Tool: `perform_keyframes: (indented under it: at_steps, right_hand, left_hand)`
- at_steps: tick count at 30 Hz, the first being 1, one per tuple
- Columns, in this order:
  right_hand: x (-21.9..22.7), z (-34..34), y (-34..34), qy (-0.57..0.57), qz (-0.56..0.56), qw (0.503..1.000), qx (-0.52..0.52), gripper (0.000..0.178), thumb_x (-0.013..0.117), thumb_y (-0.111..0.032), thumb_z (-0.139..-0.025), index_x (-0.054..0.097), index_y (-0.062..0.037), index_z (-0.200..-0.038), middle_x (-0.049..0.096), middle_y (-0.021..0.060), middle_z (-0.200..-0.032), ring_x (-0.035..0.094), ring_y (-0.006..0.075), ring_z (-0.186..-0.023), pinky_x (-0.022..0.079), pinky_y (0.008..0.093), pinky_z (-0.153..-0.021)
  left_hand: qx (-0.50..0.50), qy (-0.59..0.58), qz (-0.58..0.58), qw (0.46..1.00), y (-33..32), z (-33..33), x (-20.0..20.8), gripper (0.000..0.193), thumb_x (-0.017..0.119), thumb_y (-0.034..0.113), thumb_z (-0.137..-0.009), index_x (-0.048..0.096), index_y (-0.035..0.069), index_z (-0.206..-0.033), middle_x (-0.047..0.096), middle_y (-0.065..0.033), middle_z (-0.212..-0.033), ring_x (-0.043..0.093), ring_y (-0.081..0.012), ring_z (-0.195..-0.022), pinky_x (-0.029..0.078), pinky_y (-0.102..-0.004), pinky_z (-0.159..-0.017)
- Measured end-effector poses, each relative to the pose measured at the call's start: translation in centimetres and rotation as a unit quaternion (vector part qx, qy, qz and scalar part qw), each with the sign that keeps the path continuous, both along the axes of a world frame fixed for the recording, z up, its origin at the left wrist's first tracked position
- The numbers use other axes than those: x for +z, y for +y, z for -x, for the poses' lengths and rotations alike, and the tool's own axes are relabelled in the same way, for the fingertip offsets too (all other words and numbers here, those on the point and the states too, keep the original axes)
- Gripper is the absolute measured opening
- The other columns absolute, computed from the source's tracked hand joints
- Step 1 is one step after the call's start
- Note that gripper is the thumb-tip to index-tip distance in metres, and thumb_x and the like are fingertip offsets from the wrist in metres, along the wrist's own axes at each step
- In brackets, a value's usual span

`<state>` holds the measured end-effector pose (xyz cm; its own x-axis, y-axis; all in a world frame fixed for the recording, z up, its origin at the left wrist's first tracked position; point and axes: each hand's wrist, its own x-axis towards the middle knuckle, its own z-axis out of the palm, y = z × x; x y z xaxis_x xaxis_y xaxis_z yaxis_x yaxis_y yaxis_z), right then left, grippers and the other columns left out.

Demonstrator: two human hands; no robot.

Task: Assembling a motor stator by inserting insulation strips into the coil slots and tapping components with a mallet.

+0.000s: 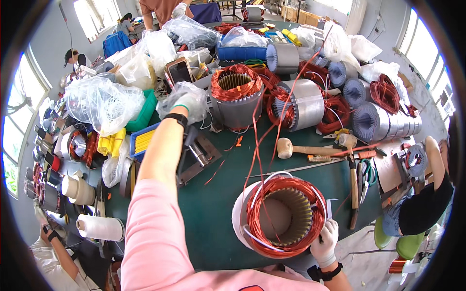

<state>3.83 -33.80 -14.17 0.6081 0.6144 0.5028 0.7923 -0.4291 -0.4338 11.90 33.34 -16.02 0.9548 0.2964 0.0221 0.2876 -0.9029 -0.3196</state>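
Observation:
A motor stator core (286,218) wound with red copper wire stands upright close in front of me, white ties round its winding. My right hand (325,242), in a white glove, is at the right side of this stator with its fingers curled; a small dark thing shows at them, too small to name. Beside that hand, a thin white strip (331,207) sticks up. Stretched far across the table, my left hand (190,104) is gloved and closed on a crumpled clear plastic bag (170,99), which partly hides its fingers. Another wound stator (236,97) stands just right of it.
Several grey stator cores (303,104) and red wire coils fill the back right. A wooden mallet (285,148), a hammer (354,189) and scissors (370,174) lie at the right. White thread spools (99,227) and blue bins (144,140) are at the left. Co-workers sit around.

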Motion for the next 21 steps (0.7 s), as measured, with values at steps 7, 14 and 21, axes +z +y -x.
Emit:
perform_keyframes:
  at_steps: [7, 14, 21]
  right_hand:
    - [0.1, -0.1, 0.1, -0.007, -0.018, 1.0, 0.015, 0.023, 0.065, 0.008, -0.072, 0.068, -0.0048, -0.091, 0.069, 0.0081, -0.095, 0.068, 0.0302, -0.098, 0.047, 0.0435, -0.089]
    - [0.1, -0.1, 0.1, -0.004, -0.024, 1.0, 0.018, 0.025, 0.064, 0.009, -0.072, 0.069, -0.0048, -0.093, 0.071, 0.0081, -0.097, 0.068, 0.0298, -0.098, 0.047, 0.0427, -0.089]
    - [-0.2, -0.1, 0.0, -0.007, -0.024, 0.999, 0.024, 0.027, 0.064, 0.008, -0.073, 0.069, -0.0059, -0.095, 0.071, 0.008, -0.099, 0.067, 0.0294, -0.099, 0.047, 0.0424, -0.09]
  left_hand:
    - [0.052, -0.066, -0.063, 0.994, 6.5, 8.0, 6.3, 0.044, 0.049, 0.042, -0.099, 0.069, 0.011, -0.122, 0.072, -0.0137, -0.119, 0.065, -0.0287, -0.109, 0.05, -0.0442, -0.097]
    - [0.121, 0.023, -0.081, 0.989, 1.9, 13.8, 12.8, 0.039, 0.045, 0.036, -0.103, 0.069, 0.017, -0.128, 0.068, -0.007, -0.131, 0.065, -0.0304, -0.116, 0.046, -0.0561, -0.099]
    - [0.183, -0.063, -0.032, 0.981, -2.1, 17.9, 13.9, 0.056, 0.059, 0.058, -0.093, 0.068, 0.016, -0.129, 0.073, -0.0137, -0.115, 0.068, -0.0361, -0.104, 0.053, -0.0483, -0.091]
